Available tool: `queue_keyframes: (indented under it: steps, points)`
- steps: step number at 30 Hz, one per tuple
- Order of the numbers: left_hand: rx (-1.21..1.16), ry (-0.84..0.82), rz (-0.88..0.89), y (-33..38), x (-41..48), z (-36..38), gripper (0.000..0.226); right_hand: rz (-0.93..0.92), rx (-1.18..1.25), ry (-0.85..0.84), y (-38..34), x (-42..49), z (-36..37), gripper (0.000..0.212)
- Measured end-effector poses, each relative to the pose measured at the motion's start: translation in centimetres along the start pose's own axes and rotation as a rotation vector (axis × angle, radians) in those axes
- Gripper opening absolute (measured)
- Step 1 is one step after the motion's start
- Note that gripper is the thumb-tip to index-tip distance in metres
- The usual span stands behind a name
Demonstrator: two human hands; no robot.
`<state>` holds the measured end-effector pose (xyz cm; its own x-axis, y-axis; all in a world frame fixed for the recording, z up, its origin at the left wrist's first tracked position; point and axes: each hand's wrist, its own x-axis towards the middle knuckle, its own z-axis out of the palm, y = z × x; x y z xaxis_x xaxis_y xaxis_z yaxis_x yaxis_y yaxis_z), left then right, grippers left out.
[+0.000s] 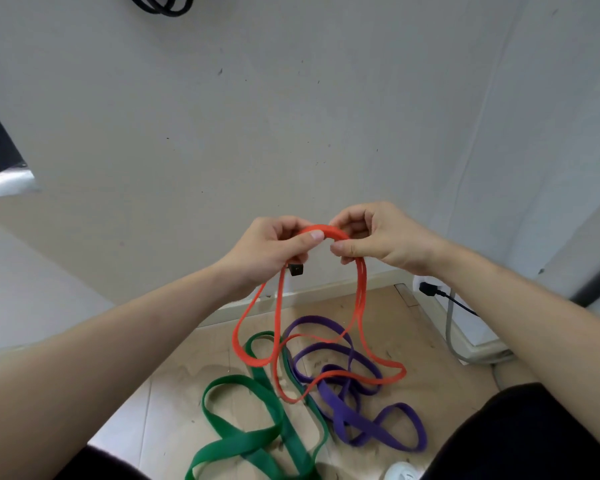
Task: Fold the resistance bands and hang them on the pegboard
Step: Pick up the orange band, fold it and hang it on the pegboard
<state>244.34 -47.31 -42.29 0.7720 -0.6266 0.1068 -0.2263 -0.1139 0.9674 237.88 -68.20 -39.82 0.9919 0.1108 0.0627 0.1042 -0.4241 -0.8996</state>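
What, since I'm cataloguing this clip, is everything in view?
orange band: one, orange, held up by both hands, loops hanging down over the other bands
green band: one, green, on the floor, lower centre-left
purple band: one, purple, on the floor, right of the green band
black loops: two strands, black, on the wall, cut off by the top edge
plug: one, black, low on the wall at right
white round thing: one, white, bottom edge, cut off
left hand: pinches the orange band's top
right hand: pinches the orange band's top

Red band (312, 344) looped; green band (253, 438), purple band (361, 410) floored
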Motion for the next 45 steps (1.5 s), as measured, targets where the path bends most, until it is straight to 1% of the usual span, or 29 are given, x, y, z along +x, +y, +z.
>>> queue_keyframes:
  steps: [3, 5, 7, 10, 12, 16, 18, 21, 23, 25, 27, 30, 32, 35, 38, 40, 42, 45]
  points:
    - [0.028, 0.064, 0.050, 0.7, 0.1, -0.4, 0.021, 0.058, -0.164, -0.068, 1.3, 0.4, 0.4, 0.015]
    - [-0.017, 0.153, 0.082, 1.1, 0.3, -1.2, 0.020, 0.118, -0.253, -0.150, 3.0, 0.6, 0.6, 0.009]
    - [-0.080, 0.239, 0.104, 1.2, 0.7, -2.4, 0.016, 0.194, -0.305, -0.194, 5.1, 0.7, 0.6, 0.007]
    - [-0.074, 0.315, 0.102, 0.5, 0.9, -4.3, 0.014, 0.269, -0.316, -0.171, 7.0, 0.8, 0.0, 0.013]
    - [-0.054, 0.340, 0.082, -0.2, 1.0, -5.1, 0.015, 0.274, -0.247, -0.139, 7.1, 1.0, -0.5, 0.014]
    - [-0.058, 0.311, -0.011, -1.4, 1.2, -6.5, 0.010, 0.188, -0.065, -0.041, 5.7, 0.9, -1.7, 0.010]
    - [0.016, 0.257, -0.065, -1.9, 1.1, -6.9, 0.008, 0.138, -0.007, 0.032, 4.3, 0.8, -2.3, 0.014]
    - [0.137, 0.156, -0.136, -2.0, 0.8, -6.7, 0.017, 0.031, 0.072, 0.137, 1.9, 0.8, -2.4, 0.017]
    - [0.175, 0.073, -0.154, -1.6, 0.6, -6.0, 0.019, -0.043, 0.123, 0.185, 0.5, 0.8, -2.0, 0.016]
    - [0.164, 0.010, -0.139, -0.9, 0.5, -5.1, 0.019, -0.086, 0.134, 0.218, -0.6, 0.9, -1.5, 0.015]
    - [0.105, -0.015, -0.098, 0.0, 0.4, -3.8, 0.019, -0.100, 0.089, 0.206, -1.4, 0.8, -0.9, 0.016]
    - [0.040, -0.026, -0.041, 1.2, 0.2, -2.2, 0.019, -0.087, 0.005, 0.123, -1.8, 0.6, 0.1, 0.017]
    - [0.058, -0.012, -0.009, 1.7, 0.2, -1.5, 0.020, -0.076, -0.055, 0.064, -1.6, 0.5, 0.5, 0.017]
    - [0.080, 0.021, 0.028, 2.0, 0.1, -1.0, 0.018, -0.033, -0.072, 0.012, -1.1, 0.4, 0.5, 0.021]
    - [0.022, 0.074, 0.074, 2.5, 0.0, -1.1, 0.011, 0.078, -0.170, -0.115, 0.4, 0.4, 0.9, 0.012]
    - [-0.012, 0.130, 0.105, 2.7, 0.0, -1.4, 0.010, 0.129, -0.183, -0.208, 1.7, 0.4, 1.1, 0.006]
    - [-0.052, 0.193, 0.119, 2.8, 0.1, -1.9, 0.013, 0.143, -0.149, -0.209, 2.2, 0.4, 0.7, 0.004]
    - [-0.096, 0.246, 0.087, 2.6, 0.2, -2.9, 0.011, 0.130, -0.018, -0.059, 1.4, 0.4, -0.2, 0.011]
